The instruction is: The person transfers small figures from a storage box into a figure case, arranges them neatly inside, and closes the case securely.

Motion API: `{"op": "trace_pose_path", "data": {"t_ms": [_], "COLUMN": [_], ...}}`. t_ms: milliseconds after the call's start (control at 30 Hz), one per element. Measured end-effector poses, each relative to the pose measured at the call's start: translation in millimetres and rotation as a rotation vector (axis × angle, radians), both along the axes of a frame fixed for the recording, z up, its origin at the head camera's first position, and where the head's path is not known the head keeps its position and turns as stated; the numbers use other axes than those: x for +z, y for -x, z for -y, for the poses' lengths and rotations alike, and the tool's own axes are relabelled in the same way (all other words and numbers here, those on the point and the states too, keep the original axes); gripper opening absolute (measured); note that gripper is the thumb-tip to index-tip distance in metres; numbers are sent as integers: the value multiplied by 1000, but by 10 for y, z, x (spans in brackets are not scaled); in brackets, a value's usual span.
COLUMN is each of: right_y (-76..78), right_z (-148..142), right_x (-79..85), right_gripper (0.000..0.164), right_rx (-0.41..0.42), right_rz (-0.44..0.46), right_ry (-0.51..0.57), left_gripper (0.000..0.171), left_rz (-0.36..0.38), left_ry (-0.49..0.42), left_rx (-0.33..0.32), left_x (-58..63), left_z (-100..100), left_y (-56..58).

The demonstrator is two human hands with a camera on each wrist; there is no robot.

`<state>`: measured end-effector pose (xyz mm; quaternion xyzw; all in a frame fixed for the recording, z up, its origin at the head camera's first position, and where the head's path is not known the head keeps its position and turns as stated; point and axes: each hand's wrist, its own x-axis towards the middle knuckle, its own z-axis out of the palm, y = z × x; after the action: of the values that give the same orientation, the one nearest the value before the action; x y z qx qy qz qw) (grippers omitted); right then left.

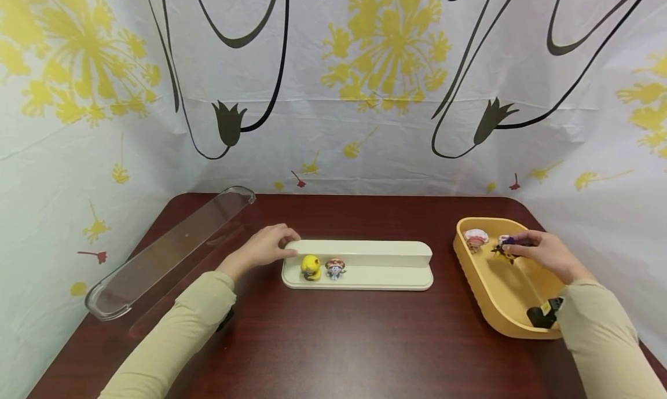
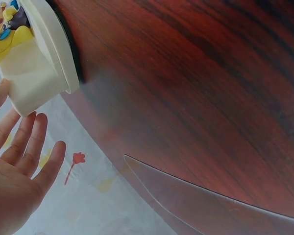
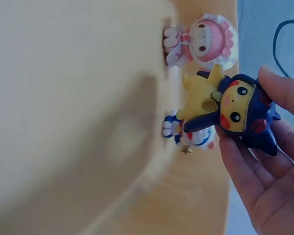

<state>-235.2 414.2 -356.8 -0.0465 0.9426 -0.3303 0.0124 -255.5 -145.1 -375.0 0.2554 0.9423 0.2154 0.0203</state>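
Observation:
My left hand (image 1: 267, 247) rests with straight fingers (image 2: 20, 147) on the left end of a cream stepped stand (image 1: 365, 264) at the table's middle. A yellow figure (image 1: 311, 267) and a small grey-blue figure (image 1: 335, 268) stand on the stand's lower step. My right hand (image 1: 542, 252) is inside the yellow tray (image 1: 471, 280) at the right and pinches a yellow figure in a dark blue hood (image 3: 235, 108), lifted off the tray floor. A pink-bonnet figure (image 3: 204, 41) and a white-and-blue figure (image 3: 186, 135) stay in the tray's far end.
A long clear plastic cover (image 1: 167, 251) lies diagonally at the table's left. A small black object (image 1: 542, 315) sits at the tray's near end. A flower-patterned white sheet (image 1: 333, 86) walls in the dark wooden table (image 1: 339, 341).

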Motion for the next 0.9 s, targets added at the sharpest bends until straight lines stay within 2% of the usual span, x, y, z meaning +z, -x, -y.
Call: {"op": "trace_pose_path", "data": {"t_ms": [267, 567, 900], "right_y": [-35, -58, -101], "right_z": [128, 337, 659], "right_x": [158, 331, 526], "right_gripper": [42, 39, 38], "right_rx": [12, 23, 57], "right_rz": [-36, -133, -180], "right_ry": [5, 20, -18], "left_gripper": [30, 30, 30], "left_rz": [-9, -10, -12], "left_ry": [8, 9, -3], "left_rx": [-5, -5, -12], "left_x": [-12, -27, -14], "left_z": [3, 2, 2], "left_y": [7, 12, 1]}}
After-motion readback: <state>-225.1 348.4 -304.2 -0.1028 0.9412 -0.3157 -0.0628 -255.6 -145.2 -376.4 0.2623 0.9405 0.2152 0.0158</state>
